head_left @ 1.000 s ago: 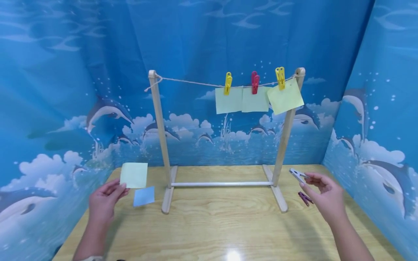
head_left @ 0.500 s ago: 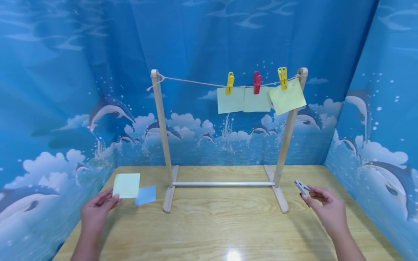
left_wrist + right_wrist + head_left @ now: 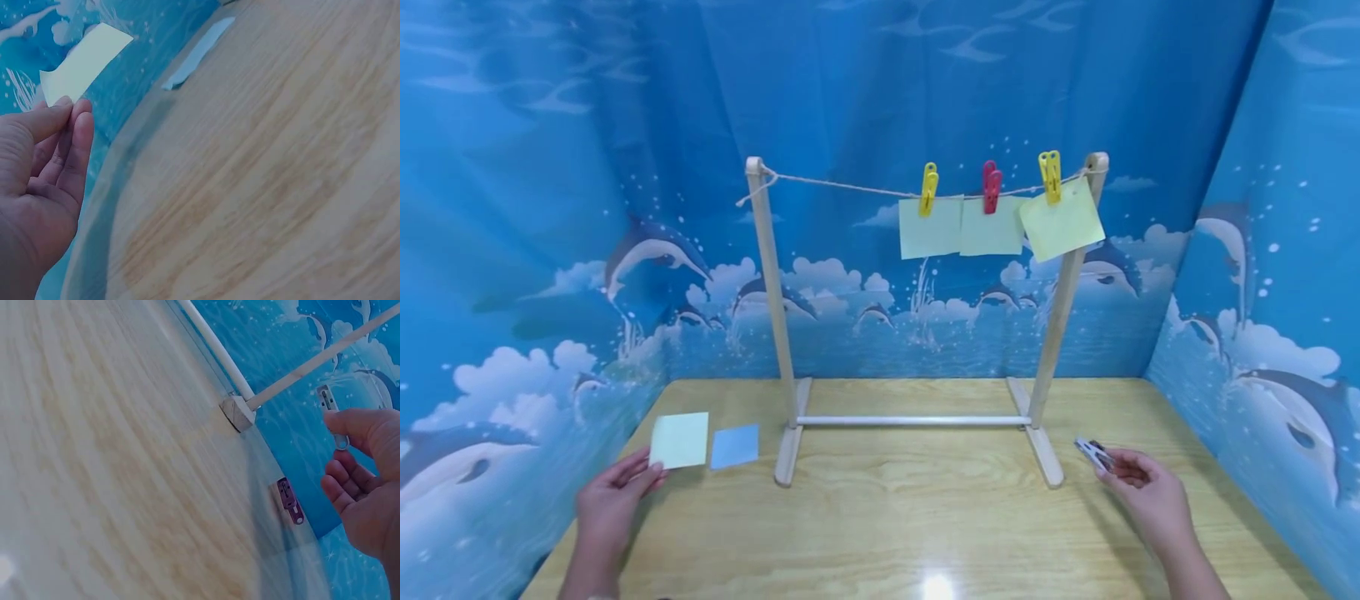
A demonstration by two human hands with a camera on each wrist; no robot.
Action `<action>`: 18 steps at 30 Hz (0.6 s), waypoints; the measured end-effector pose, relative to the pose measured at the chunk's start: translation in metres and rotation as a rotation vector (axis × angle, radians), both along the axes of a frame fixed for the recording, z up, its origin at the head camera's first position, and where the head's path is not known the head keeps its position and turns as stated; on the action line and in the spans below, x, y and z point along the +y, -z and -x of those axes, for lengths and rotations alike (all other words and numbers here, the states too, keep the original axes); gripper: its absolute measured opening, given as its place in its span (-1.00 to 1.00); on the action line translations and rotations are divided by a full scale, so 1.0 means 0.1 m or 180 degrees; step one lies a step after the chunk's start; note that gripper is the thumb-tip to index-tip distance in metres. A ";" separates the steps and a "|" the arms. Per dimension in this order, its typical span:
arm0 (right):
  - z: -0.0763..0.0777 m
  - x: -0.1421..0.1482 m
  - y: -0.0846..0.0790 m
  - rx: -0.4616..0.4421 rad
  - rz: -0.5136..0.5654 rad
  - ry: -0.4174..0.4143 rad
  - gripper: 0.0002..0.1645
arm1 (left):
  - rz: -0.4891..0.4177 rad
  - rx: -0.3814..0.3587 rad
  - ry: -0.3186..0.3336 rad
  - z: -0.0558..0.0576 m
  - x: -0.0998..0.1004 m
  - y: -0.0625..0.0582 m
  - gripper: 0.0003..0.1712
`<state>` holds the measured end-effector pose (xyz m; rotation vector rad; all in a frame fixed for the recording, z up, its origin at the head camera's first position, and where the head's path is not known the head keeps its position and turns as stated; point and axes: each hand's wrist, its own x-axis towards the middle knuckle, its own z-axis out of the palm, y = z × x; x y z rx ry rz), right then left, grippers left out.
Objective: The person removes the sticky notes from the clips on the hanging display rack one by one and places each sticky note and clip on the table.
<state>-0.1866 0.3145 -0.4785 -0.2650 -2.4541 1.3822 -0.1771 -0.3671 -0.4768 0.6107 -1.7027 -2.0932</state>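
My left hand [image 3: 610, 504] pinches a pale green sticky note [image 3: 681, 440] by its lower left corner. In the left wrist view the thumb and fingertips meet on the note [image 3: 90, 59], above the table. A light blue sticky note [image 3: 735, 447] lies on the table just right of it. On the other side, my right hand [image 3: 1152, 500] holds a grey clothespin [image 3: 1088, 454] between thumb and fingers. The right wrist view has this clothespin [image 3: 326, 399] apart from the table, while a purple clothespin [image 3: 289, 500] lies below, mostly hidden in the head view.
A wooden rack stands between the hands, with a left post [image 3: 771, 292], a right post [image 3: 1054, 333] and a low white bar [image 3: 913, 422]. Its string [image 3: 842, 185] bears three notes under two yellow clothespins [image 3: 929, 190] and a red clothespin [image 3: 992, 188]. Dolphin-printed curtains [image 3: 865, 100] enclose the table.
My left hand has lowered the green note leftward, away from the blue note. My right hand has come down with the grey clothespin, now overlapping the purple one in the head view.
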 end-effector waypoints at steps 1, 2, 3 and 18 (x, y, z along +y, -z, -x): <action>0.01 0.02 0.02 -0.0067 -0.0029 -0.0014 -0.46 | 0.0027 -0.0046 0.0021 0.01 -0.02 0.01 -0.57; 0.01 0.03 0.04 -0.0132 -0.0051 -0.0019 -0.45 | 0.0055 -0.0090 0.0046 0.02 -0.04 0.02 -0.56; 0.02 0.05 0.05 -0.0194 -0.0054 -0.0017 -0.44 | 0.0070 -0.0120 0.0077 0.02 -0.06 0.04 -0.55; 0.10 0.15 0.20 -0.0653 -0.0116 0.0059 -0.46 | 0.0640 -0.0385 0.0226 0.12 -0.15 0.20 -0.65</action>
